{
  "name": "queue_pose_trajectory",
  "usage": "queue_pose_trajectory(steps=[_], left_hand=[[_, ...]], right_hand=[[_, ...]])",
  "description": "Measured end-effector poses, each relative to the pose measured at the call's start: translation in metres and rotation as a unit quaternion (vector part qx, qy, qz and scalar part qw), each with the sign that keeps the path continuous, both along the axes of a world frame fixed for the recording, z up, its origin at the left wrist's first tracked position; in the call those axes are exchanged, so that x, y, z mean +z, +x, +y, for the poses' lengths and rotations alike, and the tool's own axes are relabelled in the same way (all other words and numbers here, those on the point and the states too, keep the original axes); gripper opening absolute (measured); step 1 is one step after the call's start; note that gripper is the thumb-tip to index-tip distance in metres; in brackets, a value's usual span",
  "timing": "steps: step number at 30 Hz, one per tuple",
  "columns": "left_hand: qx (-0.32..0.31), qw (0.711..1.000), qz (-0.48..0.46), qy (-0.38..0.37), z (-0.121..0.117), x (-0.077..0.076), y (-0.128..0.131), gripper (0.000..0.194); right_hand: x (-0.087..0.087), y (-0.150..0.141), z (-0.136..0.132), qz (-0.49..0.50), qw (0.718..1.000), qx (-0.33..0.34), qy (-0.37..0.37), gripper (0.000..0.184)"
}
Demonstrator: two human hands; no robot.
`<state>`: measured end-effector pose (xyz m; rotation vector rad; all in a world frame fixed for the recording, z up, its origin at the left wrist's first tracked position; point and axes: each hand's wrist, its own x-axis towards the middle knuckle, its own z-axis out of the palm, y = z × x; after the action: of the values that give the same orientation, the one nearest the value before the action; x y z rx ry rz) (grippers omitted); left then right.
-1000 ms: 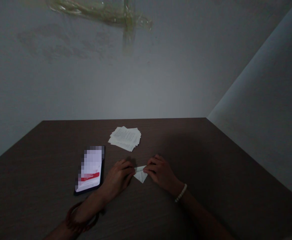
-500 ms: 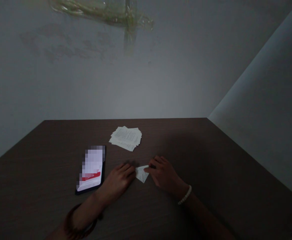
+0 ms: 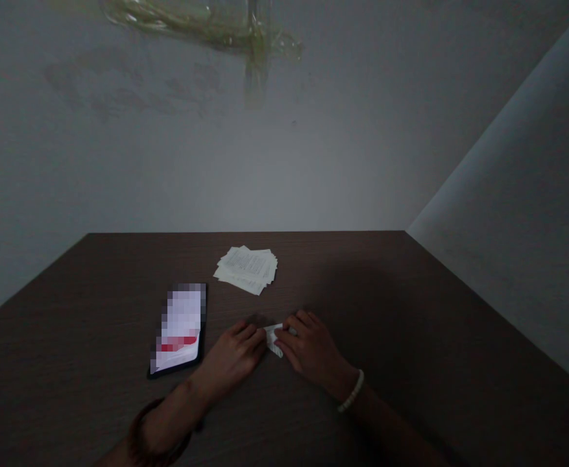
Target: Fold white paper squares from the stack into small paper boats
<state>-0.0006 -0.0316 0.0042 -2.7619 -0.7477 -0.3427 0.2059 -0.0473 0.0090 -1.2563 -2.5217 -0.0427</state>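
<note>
A small folded piece of printed paper [image 3: 273, 340] lies on the table between my two hands, partly covered by the fingers. My left hand [image 3: 235, 350] is closed on its left edge, fingers together and bent. From the right, my right hand [image 3: 311, 347] grips the paper with thumb and fingers over its right part. The paper's lower tip points toward me and shows between the hands. A dark beaded bracelet circles my left wrist, a pale one my right.
A loose stack of printed paper pieces [image 3: 246, 269] lies farther back on the brown table [image 3: 352, 402]. To the left of my left hand is a phone [image 3: 180, 331] with a lit, partly pixelated screen. A grey wall [image 3: 284, 168] with yellowed tape [image 3: 206, 29] rises behind the table.
My right hand first shifted slightly right, then came back left over the paper, covering more of it. The paper's visible part has become narrower. The left hand stays at its left edge.
</note>
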Motion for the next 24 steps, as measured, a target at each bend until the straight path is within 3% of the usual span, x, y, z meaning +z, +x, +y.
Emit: queue_pose_trajectory(steps=[9,17,24], left_hand=[[0.006,0.999,0.003,-0.049,-0.003,0.004,-0.001,0.021],[0.043,0.991,-0.066,-0.105,-0.011,0.005,-0.006,0.020],[0.093,0.984,-0.110,-0.108,-0.014,0.005,-0.006,0.022]], right_hand=[[0.009,0.002,0.003,-0.011,0.999,0.029,-0.030,0.016],[0.009,0.000,0.002,-0.027,0.998,0.049,-0.027,0.023],[0.005,0.024,-0.001,0.021,0.998,-0.029,-0.042,0.024]])
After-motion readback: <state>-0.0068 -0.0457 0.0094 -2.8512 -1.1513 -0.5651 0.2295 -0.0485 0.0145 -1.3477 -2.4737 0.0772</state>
